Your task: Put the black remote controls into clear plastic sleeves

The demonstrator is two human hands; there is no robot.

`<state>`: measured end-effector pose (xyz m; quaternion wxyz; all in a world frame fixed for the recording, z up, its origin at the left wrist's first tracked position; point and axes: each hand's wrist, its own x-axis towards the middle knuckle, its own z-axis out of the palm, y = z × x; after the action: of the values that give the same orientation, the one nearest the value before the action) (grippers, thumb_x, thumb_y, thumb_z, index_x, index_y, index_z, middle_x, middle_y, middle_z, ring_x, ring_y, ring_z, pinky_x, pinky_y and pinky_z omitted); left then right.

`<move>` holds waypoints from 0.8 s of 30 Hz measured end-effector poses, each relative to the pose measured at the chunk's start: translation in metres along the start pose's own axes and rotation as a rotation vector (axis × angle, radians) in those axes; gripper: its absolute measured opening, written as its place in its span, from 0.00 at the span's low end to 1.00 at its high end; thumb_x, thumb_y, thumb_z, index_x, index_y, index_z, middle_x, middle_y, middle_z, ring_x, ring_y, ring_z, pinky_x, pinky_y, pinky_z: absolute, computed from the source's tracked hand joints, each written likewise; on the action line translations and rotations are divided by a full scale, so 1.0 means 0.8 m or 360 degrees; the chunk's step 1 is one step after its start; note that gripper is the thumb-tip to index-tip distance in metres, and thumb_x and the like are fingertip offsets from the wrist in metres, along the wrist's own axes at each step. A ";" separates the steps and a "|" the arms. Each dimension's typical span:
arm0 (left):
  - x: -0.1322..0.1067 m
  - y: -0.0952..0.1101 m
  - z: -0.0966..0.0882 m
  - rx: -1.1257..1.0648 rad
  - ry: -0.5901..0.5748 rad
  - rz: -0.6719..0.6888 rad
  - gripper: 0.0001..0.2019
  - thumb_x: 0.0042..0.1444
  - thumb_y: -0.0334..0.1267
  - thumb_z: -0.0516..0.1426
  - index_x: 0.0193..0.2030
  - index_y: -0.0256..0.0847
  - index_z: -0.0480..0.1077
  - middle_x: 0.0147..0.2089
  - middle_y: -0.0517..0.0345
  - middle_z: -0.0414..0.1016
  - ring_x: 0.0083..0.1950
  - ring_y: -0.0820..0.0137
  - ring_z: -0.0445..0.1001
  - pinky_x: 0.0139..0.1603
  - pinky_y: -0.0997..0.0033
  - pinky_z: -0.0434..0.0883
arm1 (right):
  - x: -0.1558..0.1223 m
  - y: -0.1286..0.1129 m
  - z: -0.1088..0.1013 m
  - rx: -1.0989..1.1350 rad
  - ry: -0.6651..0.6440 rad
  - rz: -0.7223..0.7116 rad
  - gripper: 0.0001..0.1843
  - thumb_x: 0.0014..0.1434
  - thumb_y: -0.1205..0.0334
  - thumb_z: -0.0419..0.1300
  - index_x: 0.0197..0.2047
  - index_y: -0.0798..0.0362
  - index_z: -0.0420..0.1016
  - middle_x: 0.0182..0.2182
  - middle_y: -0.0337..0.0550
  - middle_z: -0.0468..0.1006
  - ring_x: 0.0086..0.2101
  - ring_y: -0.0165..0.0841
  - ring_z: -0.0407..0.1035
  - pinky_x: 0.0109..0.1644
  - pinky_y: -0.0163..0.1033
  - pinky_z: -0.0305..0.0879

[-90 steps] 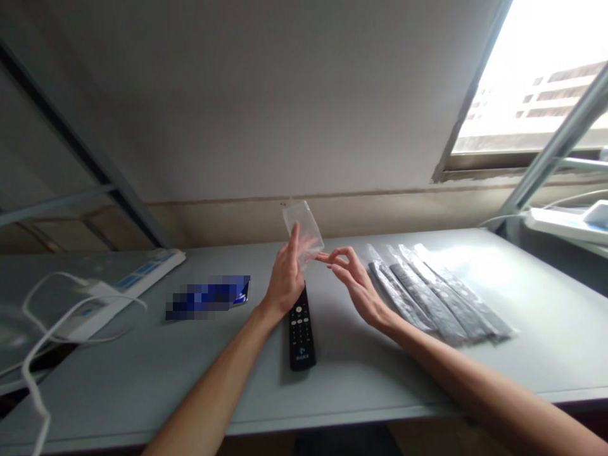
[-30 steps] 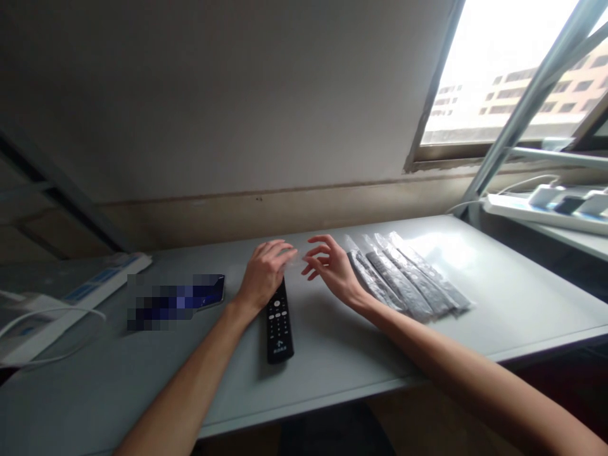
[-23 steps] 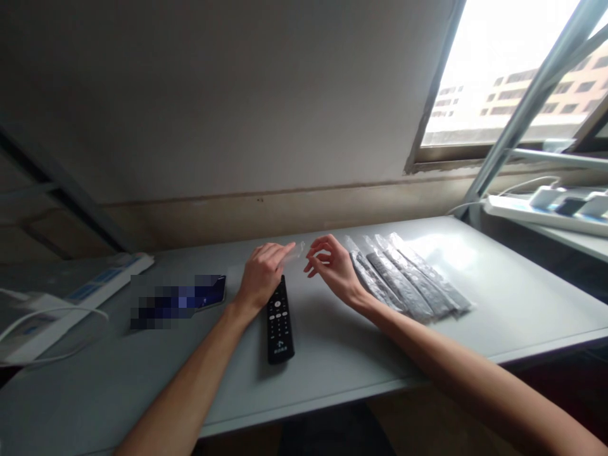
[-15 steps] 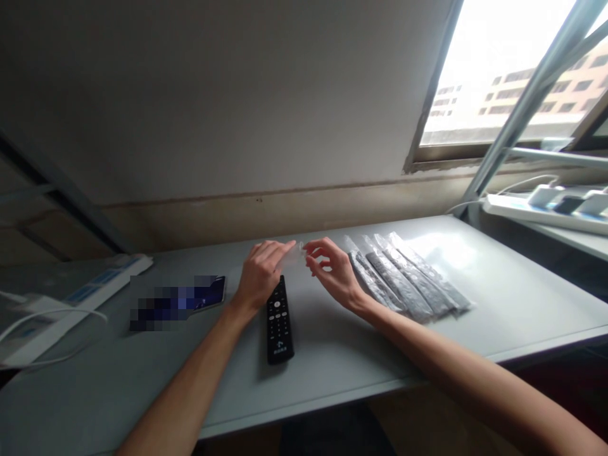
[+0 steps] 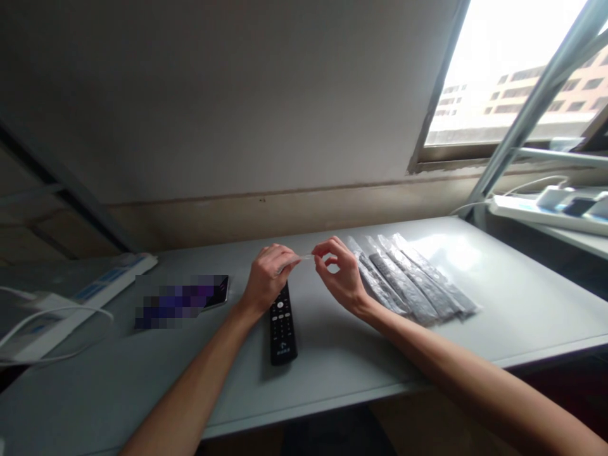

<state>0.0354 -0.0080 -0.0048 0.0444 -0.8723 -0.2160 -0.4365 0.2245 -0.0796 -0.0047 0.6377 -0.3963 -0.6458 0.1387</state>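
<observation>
My left hand (image 5: 270,278) is closed, thumb and fingertips pinching a small piece of clear plastic film (image 5: 307,257). From the other side my right hand (image 5: 338,272) pinches its far end between thumb and forefinger, so the film stretches across the gap. What the film belongs to is hidden in the fingers. Just below the left hand, a black remote control (image 5: 284,332) lies buttons up on the desk, its top end covered by that hand. To the right of my right hand, several dark, long items in clear plastic sleeves (image 5: 413,282) lie side by side.
A phone (image 5: 216,294) with a partly blurred screen lies left on the grey desk (image 5: 361,370). Beyond it, a white power strip (image 5: 118,278) with a looping cable (image 5: 57,310) runs along the edge. Another power strip (image 5: 546,212) sits right, near a metal post (image 5: 522,120).
My right thumb and forefinger have closed on the film, which is now drawn taut between the hands. The view has shifted slightly; the remote and sleeves stay put.
</observation>
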 end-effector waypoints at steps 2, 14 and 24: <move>0.000 0.000 -0.001 0.0001 0.0041 -0.0029 0.09 0.72 0.40 0.58 0.40 0.41 0.75 0.38 0.57 0.79 0.41 0.65 0.75 0.47 0.63 0.69 | -0.002 0.002 0.000 -0.0056 -0.0042 -0.0051 0.10 0.65 0.70 0.57 0.40 0.48 0.79 0.38 0.40 0.74 0.38 0.32 0.72 0.38 0.37 0.71; 0.001 0.011 -0.007 0.0049 -0.0168 0.0010 0.08 0.75 0.38 0.53 0.42 0.42 0.70 0.42 0.53 0.79 0.46 0.63 0.76 0.50 0.61 0.70 | -0.008 0.006 0.003 -0.0257 -0.0169 -0.0176 0.05 0.64 0.68 0.64 0.39 0.47 0.77 0.39 0.42 0.74 0.42 0.37 0.72 0.48 0.44 0.72; -0.004 0.000 -0.004 0.0280 -0.0175 -0.0129 0.31 0.63 0.18 0.46 0.70 0.43 0.66 0.67 0.49 0.75 0.72 0.58 0.67 0.75 0.46 0.62 | -0.004 0.002 -0.003 -0.0701 -0.0027 -0.0267 0.08 0.65 0.69 0.63 0.36 0.47 0.78 0.37 0.45 0.77 0.41 0.42 0.69 0.50 0.51 0.70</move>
<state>0.0313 -0.0098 -0.0050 0.0911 -0.8782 -0.2908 -0.3687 0.2266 -0.0812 -0.0076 0.5397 -0.4696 -0.6965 -0.0558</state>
